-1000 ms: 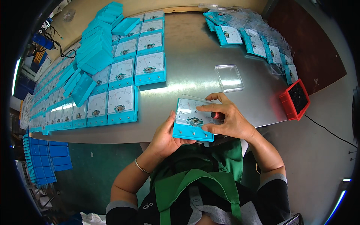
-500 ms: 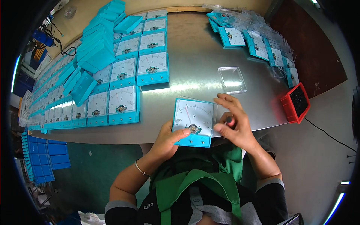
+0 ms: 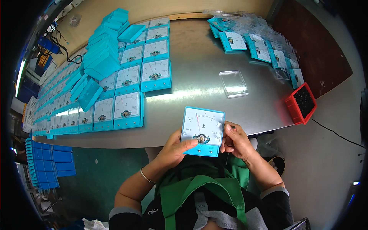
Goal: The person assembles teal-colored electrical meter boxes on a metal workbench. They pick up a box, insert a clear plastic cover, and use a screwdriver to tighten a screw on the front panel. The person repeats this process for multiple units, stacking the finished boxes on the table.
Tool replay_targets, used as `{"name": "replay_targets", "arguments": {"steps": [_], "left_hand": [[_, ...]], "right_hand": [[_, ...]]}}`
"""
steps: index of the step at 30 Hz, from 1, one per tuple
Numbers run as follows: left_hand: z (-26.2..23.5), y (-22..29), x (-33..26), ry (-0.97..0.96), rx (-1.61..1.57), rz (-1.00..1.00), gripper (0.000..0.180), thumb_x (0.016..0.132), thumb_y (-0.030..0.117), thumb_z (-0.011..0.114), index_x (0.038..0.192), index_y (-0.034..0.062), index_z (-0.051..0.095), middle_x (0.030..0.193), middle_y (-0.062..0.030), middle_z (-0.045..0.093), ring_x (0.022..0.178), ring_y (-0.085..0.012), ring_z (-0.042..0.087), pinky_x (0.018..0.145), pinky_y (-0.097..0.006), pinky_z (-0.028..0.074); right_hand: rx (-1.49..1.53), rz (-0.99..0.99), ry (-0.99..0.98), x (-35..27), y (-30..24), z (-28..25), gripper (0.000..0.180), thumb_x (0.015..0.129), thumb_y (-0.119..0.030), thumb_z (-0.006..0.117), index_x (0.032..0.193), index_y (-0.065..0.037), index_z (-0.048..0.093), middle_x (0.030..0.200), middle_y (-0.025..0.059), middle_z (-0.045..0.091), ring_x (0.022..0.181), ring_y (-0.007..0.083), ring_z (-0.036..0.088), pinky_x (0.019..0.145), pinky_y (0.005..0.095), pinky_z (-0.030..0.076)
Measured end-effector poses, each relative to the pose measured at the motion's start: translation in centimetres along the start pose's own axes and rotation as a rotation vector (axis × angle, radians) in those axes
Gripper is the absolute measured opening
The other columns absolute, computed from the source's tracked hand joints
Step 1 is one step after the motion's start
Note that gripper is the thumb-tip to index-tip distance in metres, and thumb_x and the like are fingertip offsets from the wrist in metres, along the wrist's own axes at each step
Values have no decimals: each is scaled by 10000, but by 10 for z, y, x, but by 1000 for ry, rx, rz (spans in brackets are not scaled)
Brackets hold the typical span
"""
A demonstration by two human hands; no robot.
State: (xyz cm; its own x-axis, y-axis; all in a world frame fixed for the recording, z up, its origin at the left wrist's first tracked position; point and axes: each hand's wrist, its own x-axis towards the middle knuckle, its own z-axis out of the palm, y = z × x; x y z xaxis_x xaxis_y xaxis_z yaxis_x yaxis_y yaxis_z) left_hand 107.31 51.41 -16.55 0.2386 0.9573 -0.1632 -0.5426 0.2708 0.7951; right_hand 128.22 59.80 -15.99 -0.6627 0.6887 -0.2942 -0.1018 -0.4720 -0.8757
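Note:
A square voltmeter (image 3: 204,124) with a white dial, red needle and turquoise base is held over the table's near edge. My left hand (image 3: 174,150) grips its lower left side, the thumb lying on the front beside the pivot. At the meter's right edge is my right hand (image 3: 237,141), its fingers curled in against that side. What those fingers hold is hidden. Beyond the meter, a clear plastic cover (image 3: 234,84) lies on the metal table (image 3: 191,57).
Rows of similar meters (image 3: 127,105) fill the table's left, with turquoise housings (image 3: 101,57) heaped on them. More meters and clear covers (image 3: 264,38) are piled at the far right. A red bin (image 3: 301,103) of small black parts sits at the right edge.
My right hand has come down from its raised, spread pose to the meter's right edge, fingers now curled. The round reddish end showing in it is out of sight. The meter has shifted slightly right and nearer.

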Motion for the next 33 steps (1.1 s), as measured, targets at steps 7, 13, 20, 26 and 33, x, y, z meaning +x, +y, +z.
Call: {"name": "replay_targets", "arguments": {"steps": [7,13,20,26,33], "left_hand": [[7,11,-2,-57,-86,11,465,855,168,614,1225,-39,423,1093,-137,573,959,-202,597,785,-332,513],[-1,14,-14,55,-89,39,455,851,205,614,1193,-48,454,1076,-142,586,904,-197,614,755,-335,523],[-14,20,-32,97,-94,153,504,842,194,644,1229,-45,426,1106,-132,564,986,-186,583,824,-326,503],[-18,24,-39,121,-113,173,502,840,223,643,1215,-42,439,1079,-117,579,939,-174,599,770,-306,520],[-18,20,-37,113,-158,161,478,839,225,642,1193,-36,455,1019,-125,601,861,-179,624,698,-306,538]], "right_hand": [[-240,-328,-78,13,37,15,126,884,-25,532,955,14,628,651,-6,562,481,31,420,418,197,304],[123,-20,-57,15,24,27,155,889,-44,521,995,28,609,709,56,603,486,39,439,396,186,283],[-206,-197,-154,37,33,49,141,828,-20,636,965,-6,660,795,30,663,610,49,560,513,200,431],[-236,-252,-164,44,31,63,137,816,7,642,949,-8,672,876,41,687,770,85,624,696,250,515],[-211,-261,-153,39,36,63,123,812,17,643,927,-12,675,864,41,689,762,83,625,701,250,518]]}}
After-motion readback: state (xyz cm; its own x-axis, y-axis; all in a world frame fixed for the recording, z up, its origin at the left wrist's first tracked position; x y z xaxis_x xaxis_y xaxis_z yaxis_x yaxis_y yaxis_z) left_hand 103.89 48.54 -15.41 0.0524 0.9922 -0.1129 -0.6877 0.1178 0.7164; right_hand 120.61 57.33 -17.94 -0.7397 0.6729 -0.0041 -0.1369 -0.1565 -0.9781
